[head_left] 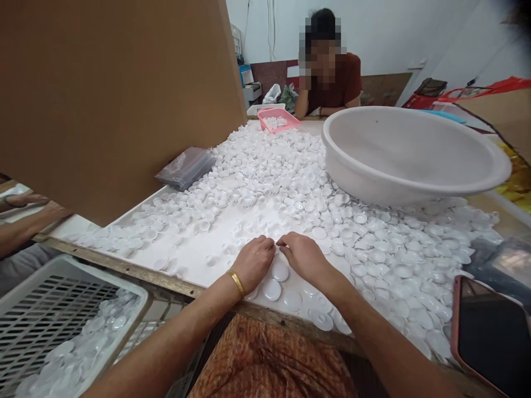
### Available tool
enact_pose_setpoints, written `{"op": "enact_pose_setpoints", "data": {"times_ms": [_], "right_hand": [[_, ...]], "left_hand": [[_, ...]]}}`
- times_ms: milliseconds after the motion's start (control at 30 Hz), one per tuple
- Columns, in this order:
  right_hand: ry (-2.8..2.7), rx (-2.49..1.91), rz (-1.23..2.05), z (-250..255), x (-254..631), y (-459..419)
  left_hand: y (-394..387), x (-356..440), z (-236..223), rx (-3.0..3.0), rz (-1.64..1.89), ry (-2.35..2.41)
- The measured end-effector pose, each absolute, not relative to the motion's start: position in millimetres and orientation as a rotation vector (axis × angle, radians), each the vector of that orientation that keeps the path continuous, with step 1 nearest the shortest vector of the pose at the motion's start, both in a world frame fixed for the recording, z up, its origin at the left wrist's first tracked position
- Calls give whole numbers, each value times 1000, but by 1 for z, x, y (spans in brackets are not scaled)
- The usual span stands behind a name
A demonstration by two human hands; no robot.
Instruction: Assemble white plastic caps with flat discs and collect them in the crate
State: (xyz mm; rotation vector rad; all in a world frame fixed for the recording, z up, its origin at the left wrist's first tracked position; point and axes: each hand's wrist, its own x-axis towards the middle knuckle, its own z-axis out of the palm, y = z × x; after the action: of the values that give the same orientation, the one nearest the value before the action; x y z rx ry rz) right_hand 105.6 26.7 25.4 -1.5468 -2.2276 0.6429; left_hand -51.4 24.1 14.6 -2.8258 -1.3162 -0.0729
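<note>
Near the table's front edge, my left hand (pixel 254 262) and my right hand (pixel 303 255) meet almost fingertip to fingertip. Both have their fingers curled into a pinch, and whatever lies between them is too small to make out. Just below the fingers are a few round, white, glossy plastic discs (pixel 280 271). A wide heap of similar small white plastic pieces (pixel 286 182) spreads over the white tabletop (pixel 182 243), reaching close around my right hand.
A large white basin (pixel 398 182) rests on the heap at right; a phone (pixel 492 337) lies nearer. At left stand a cardboard box (pixel 124 99), plastic packet (pixel 186 167) and white crate (pixel 136 301). A pink scoop (pixel 265 122) lies before a person (pixel 348 77). Another person's arm (pixel 25 226) shows left.
</note>
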Motion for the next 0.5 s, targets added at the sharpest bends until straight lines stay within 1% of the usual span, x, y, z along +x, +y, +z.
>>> {"op": "enact_pose_setpoints", "data": {"times_ms": [167,300,400,500], "right_hand": [[-2310,-1591,483,5,100,25],[-2437,-1581,404,2,95,25],[-2448,-1574,404,5,94,22],[-2391,-1508,480,18,106,10]], "left_hand": [[26,-48,15,-2834,-2,-1236],[23,-48,12,-2829,-61,-1305],[20,-49,13,-2826,-130,-1329],[12,-54,16,-2843,-119,-1317]]}}
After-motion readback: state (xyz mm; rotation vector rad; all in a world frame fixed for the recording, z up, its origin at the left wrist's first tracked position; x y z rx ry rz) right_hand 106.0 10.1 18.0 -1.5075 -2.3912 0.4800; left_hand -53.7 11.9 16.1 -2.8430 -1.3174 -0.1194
